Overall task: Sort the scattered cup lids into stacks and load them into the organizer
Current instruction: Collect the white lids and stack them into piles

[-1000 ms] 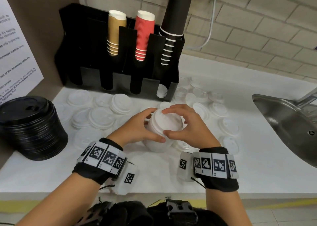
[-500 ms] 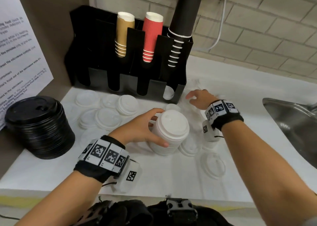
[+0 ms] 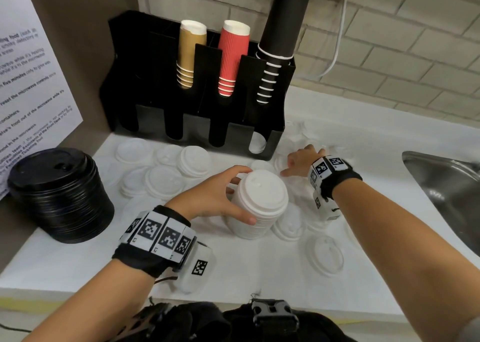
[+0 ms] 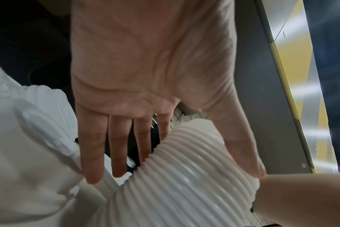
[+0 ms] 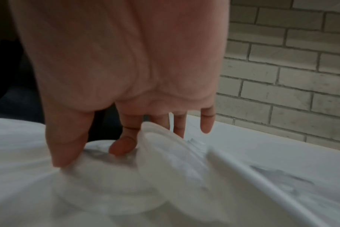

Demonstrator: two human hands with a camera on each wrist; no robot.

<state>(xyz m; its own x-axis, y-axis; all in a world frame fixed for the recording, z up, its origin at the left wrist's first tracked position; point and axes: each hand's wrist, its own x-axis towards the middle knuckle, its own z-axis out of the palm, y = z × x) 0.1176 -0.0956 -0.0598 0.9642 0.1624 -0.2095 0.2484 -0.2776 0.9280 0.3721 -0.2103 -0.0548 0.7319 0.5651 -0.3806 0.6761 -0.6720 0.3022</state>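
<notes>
Lids (image 3: 257, 206) in tall white stack stood steadied by left hand (image 3: 215, 201) cupped round it, w/ right hand (image 3: 302, 160) spread, fingertips tipping up a loose lid (image 5: 165, 147) beyond stack, prob. to add.

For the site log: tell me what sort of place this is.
Probably a shared break-room or office kitchenette drinks counter. A black organizer holds sleeves of paper cups, a steel sink sits at the right, and a posted notice mentions a microwave.

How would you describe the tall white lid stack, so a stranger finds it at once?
Start at the black organizer against the brick wall. In front of it, on the white counter, the left hand holds the white lid stack. It alone rises high; neighbouring white lids lie flat or in low piles.
</notes>
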